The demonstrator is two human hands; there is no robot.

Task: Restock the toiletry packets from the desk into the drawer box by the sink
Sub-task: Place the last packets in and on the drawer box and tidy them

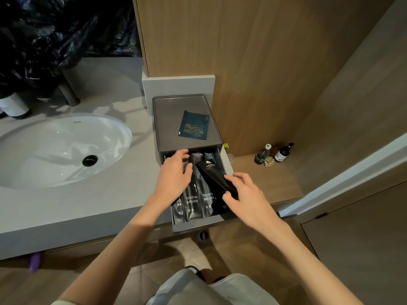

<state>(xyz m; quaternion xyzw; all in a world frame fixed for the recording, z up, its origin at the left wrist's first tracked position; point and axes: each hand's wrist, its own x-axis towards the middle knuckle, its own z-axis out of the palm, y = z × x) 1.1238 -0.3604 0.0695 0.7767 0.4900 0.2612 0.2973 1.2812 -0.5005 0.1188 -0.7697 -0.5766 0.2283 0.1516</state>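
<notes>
Toothbrush packets (192, 200) half hidden under both hands, labels cut off

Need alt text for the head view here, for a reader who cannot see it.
A person's right hand slides a black packet into an open grey drawer of toothbrush packets beside a white sink, while the left hand rests on the packets. A dark blue sachet lies on the drawer box's top.

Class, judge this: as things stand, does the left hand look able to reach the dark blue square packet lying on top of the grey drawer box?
Probably yes. The left hand rests in the open drawer just below the dark blue square packet, which lies alone on the grey drawer box top with nothing covering it.
</notes>
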